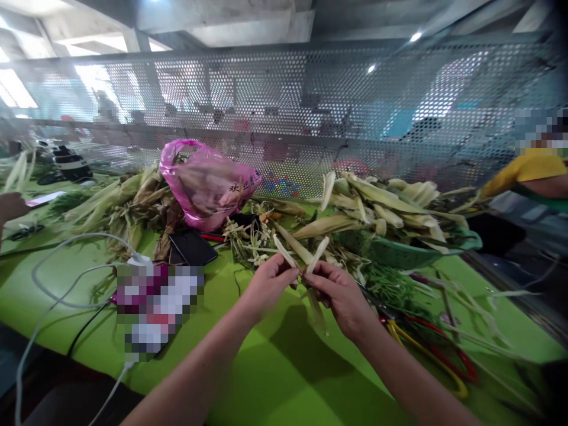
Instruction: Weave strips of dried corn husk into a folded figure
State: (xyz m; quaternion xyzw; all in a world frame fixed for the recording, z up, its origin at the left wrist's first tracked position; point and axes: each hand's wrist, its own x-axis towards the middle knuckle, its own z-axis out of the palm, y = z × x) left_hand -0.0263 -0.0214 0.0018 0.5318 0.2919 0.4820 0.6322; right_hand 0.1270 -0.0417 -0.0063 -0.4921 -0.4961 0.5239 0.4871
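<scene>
Both my hands meet over the green table (275, 367), pinching pale strips of corn husk. My left hand (268, 284) is closed on one pale husk strip (284, 251) that points up and left. My right hand (341, 296) is closed on another husk strip (317, 254) pointing up, with a longer piece hanging down below it (316, 310). The fingertips of the two hands almost touch.
A green basket (399, 251) heaped with husks stands behind my right hand. A pink plastic bag (206, 183), a black phone (191, 247), more husks (119, 204) and white cables (57, 278) lie at left. Red and yellow-handled scissors (426, 346) lie at right. Another person in yellow (528, 171) sits far right.
</scene>
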